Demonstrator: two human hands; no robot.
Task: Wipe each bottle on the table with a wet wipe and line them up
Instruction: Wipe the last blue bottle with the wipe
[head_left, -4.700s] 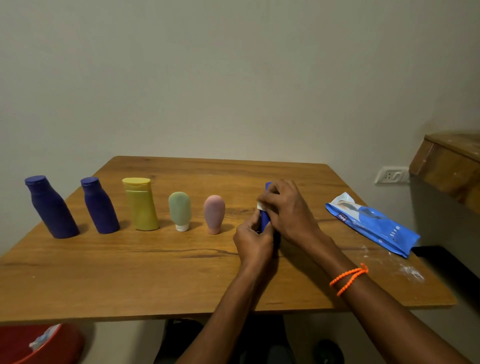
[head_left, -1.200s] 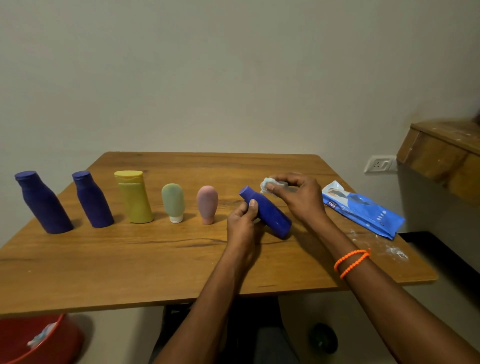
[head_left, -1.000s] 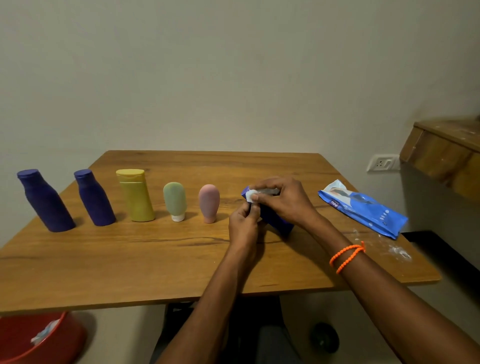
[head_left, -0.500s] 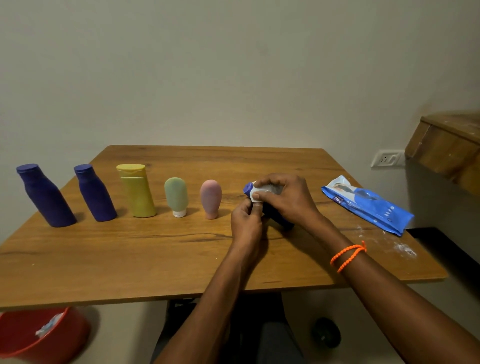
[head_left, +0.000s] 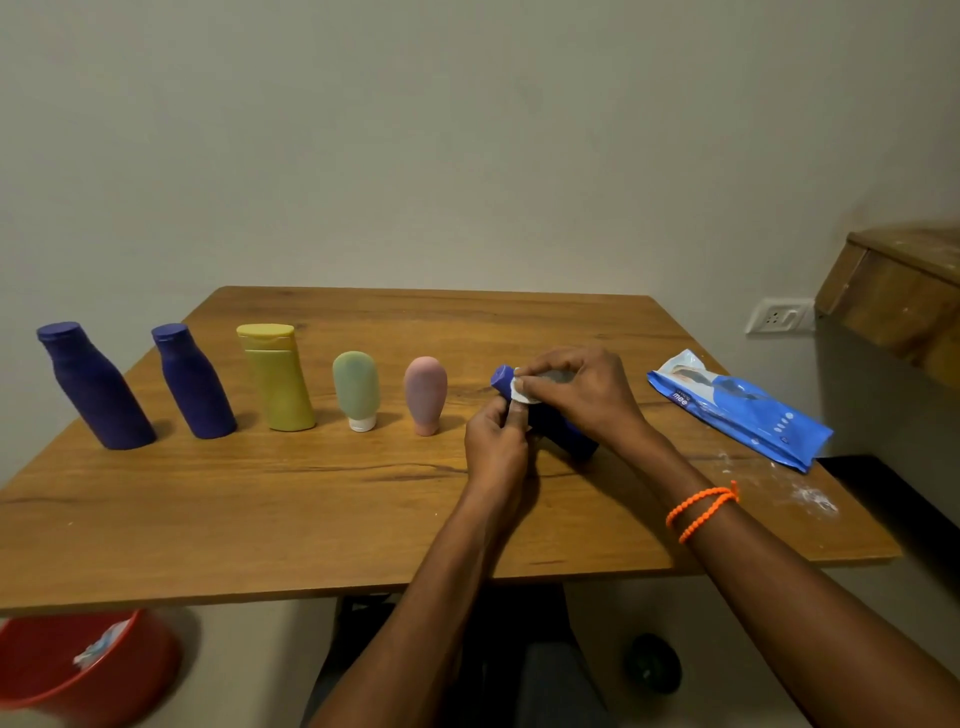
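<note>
Right of centre in the frame, a person's two hands work on a blue bottle (head_left: 563, 423) tilted over the wooden worktop (head_left: 322, 499), its cap up and to the left, its base low near the board; whether the base touches the wood cannot be told. The right hand (head_left: 584, 395) curls over the bottle's upper part, its grip pinching a white wet wipe (head_left: 519, 392) against the neck. Most of the wipe is hidden under the fingers. The left hand (head_left: 496, 449) closes its grip on the bottle from below, and together the hands cover most of the body, leaving only the cap and a strip near the base in sight. An orange beaded band (head_left: 701, 506) circles the right wrist.

Five more bottles stand in a row across the left half of the frame: a large dark blue bottle (head_left: 93, 387), a smaller dark blue bottle (head_left: 193, 382), a yellow bottle (head_left: 278, 379), a green bottle (head_left: 356, 389) on a white cap and a pink bottle (head_left: 426, 392).

At right a blue wipes packet (head_left: 743, 410) lies flat, with white specks near it. A red bucket (head_left: 78, 670), blurred and cut off at the lower left corner, holds something pale.
</note>
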